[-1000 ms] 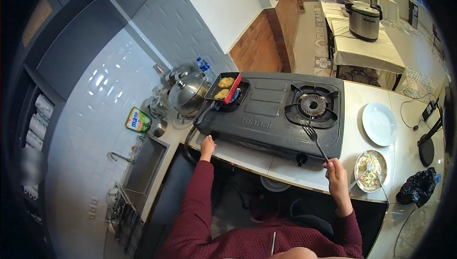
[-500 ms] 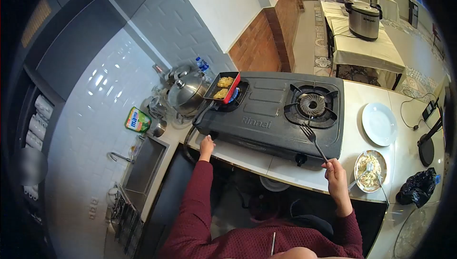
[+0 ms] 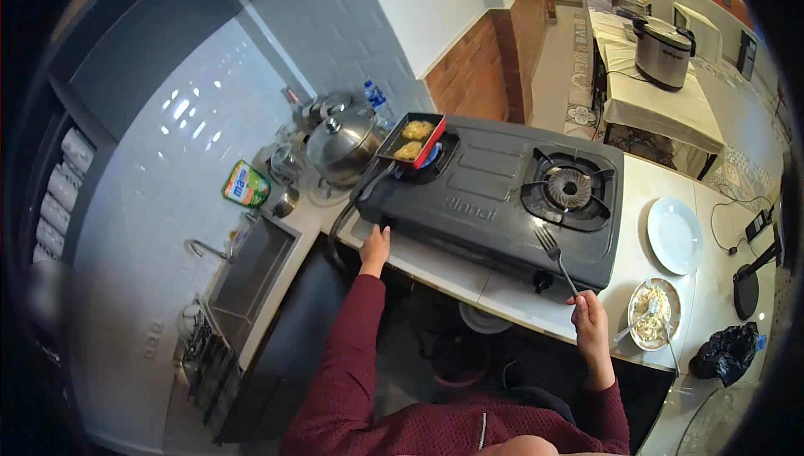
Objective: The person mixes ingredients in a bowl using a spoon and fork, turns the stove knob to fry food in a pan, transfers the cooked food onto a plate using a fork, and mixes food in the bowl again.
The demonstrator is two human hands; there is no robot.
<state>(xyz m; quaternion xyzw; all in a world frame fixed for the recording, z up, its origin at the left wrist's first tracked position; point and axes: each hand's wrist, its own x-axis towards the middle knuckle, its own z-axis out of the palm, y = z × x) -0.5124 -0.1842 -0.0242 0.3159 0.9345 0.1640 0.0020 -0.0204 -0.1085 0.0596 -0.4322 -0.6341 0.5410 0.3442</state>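
- I have my left hand (image 3: 375, 252) at the stove's front edge, fingertips at the left knob (image 3: 386, 223); that side makes sense to me, since the knob sits below the lit burner. Whether this grip is closed around it I cannot tell from here.
- My right grip is clamped on the fork (image 3: 553, 250): the right hand (image 3: 591, 322) holds it near the end of the handle, tines pointing forward over the stove (image 3: 486, 159), which I judge keeps the fingers back from the heat. I cannot tell if the tines touch the metal.
- The pan (image 3: 434, 139) sits on the left burner, over a blue flame (image 3: 433, 154), with its handle turned toward the stove's front left corner, probably so I can reach it from the left.
- Two browned patties (image 3: 417, 130) lie in the pan, one beyond the other, leaving room, I think, to get at each.
- Right of the stove, on the bench (image 3: 515, 304), the bowl (image 3: 631, 309) of pale mix (image 3: 653, 320) stands near my right hand, utensils leaning in it; the plate (image 3: 674, 237) lies just beyond, both handy to the fork side.
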